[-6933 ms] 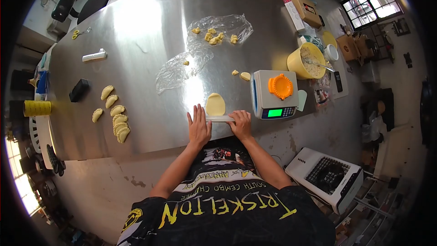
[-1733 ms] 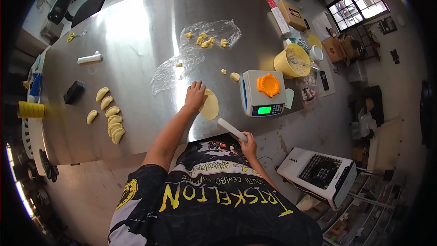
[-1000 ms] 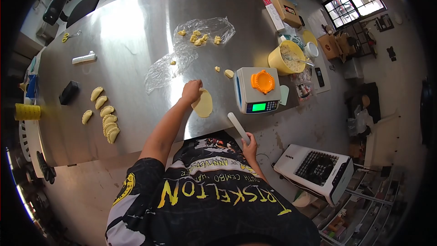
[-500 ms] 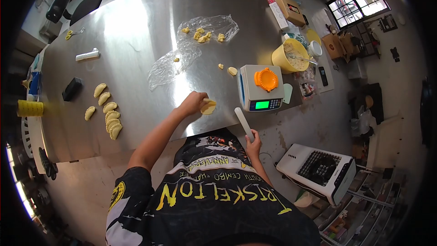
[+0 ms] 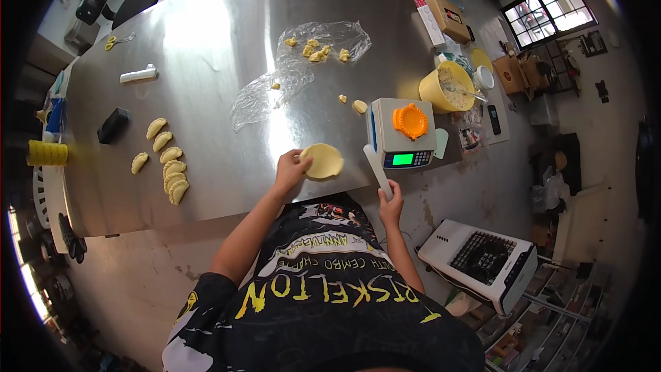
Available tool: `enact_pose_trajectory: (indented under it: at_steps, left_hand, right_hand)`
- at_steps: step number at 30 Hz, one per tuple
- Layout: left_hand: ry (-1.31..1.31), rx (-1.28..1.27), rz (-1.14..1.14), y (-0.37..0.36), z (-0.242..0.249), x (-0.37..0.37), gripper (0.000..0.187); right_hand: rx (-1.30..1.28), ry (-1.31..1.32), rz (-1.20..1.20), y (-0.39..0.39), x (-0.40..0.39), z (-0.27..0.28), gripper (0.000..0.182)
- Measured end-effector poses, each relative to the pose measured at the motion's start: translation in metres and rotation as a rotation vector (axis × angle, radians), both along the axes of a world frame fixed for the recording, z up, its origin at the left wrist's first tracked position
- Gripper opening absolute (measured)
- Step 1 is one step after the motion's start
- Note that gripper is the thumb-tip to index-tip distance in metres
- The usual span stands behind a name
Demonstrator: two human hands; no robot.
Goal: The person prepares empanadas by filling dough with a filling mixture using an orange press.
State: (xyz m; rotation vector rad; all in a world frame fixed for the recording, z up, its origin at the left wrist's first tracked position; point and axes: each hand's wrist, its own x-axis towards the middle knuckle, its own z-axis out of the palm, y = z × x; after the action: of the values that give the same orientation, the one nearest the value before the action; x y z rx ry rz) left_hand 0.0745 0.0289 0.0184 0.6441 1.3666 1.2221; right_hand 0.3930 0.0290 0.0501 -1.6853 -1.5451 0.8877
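Observation:
My left hand [image 5: 292, 171] pinches the left edge of a flat, round dough wrapper [image 5: 323, 162] above the table's front edge. In my right hand [image 5: 390, 203] is the lower end of a white rolling pin [image 5: 376, 171], its top pointing up toward the scale. The orange dumpling mold [image 5: 410, 122] lies on the digital scale [image 5: 385, 114], whose display glows green. Two small dough pieces [image 5: 359, 106] rest left of the scale. More dough lumps [image 5: 316, 53] sit on crumpled clear plastic [image 5: 354, 36] farther back.
Several folded dumplings [image 5: 172, 169] lie at the left of the steel table [image 5: 213, 124], near a black box [image 5: 113, 126]. A yellow tub of filling [image 5: 441, 89] with a spoon stands behind the scale. A white air cooler [image 5: 478, 262] is on the floor at right.
The dough wrapper has turned from a tilted, folded-looking shape to a flat full circle facing up, and my left hand has shifted slightly. The rolling pin stays in my right hand.

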Motion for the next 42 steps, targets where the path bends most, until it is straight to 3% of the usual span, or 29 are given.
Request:
enact_pose_trajectory:
  at_steps: [2,4,5,6,8,10,12,15,19,24,31,34,36,38,42]
  left_hand:
    - [0.201,-0.218,0.097,-0.024,-0.040,-0.016,0.032]
    - [0.364,-0.332,0.045,-0.045,-0.025,-0.035,0.036]
    - [0.569,-0.341,0.052,-0.055,-0.014,-0.043,0.034]
    - [0.571,-0.347,0.054,-0.060,-0.014,-0.047,0.034]
    - [0.808,-0.246,0.315,-0.066,-0.012,-0.055,0.031]
    - [0.767,-0.244,0.327,-0.057,0.008,-0.050,0.029]
    - [1.047,0.070,0.248,-0.048,0.011,-0.043,0.034]
    - [1.069,0.125,0.013,-0.035,0.007,-0.025,0.049]
    - [1.045,0.127,-0.045,-0.034,0.005,-0.014,0.057]
    - [1.032,0.134,-0.017,-0.043,0.001,-0.021,0.056]
    - [1.048,0.119,-0.026,-0.032,0.008,-0.024,0.053]
    - [1.023,0.110,-0.097,-0.025,-0.007,-0.019,0.053]
    - [1.167,0.115,-0.234,-0.022,-0.014,-0.018,0.053]
    - [1.235,0.093,-0.259,-0.018,-0.018,-0.014,0.054]
    - [1.329,0.065,-0.247,-0.009,-0.019,-0.012,0.056]
  right_hand:
    - [0.057,-0.055,0.056,0.013,-0.012,0.004,0.029]
    - [0.100,-0.084,0.138,0.029,-0.029,0.015,0.028]
    - [0.140,-0.108,0.221,0.033,-0.037,0.017,0.028]
    - [0.135,-0.105,0.225,0.038,-0.045,0.013,0.028]
    - [0.179,-0.227,0.448,0.048,-0.064,0.007,0.029]
    - [0.217,-0.291,0.546,0.054,-0.086,0.003,0.029]
    - [0.252,-0.357,0.645,0.054,-0.107,-0.003,0.029]
    - [0.287,-0.356,0.699,0.051,-0.127,-0.008,0.028]
    - [0.243,-0.380,0.657,0.055,-0.103,-0.029,0.028]
    - [0.205,-0.381,0.523,0.067,-0.073,-0.028,0.027]
    - [0.288,-0.328,0.735,0.054,-0.120,-0.016,0.029]
    - [0.243,-0.343,0.781,0.051,-0.127,-0.021,0.029]
    - [0.172,-0.371,0.784,0.049,-0.129,-0.028,0.029]
    - [0.275,-0.380,0.765,0.046,-0.127,-0.034,0.043]
    - [0.178,-0.365,0.772,0.044,-0.127,-0.037,0.057]
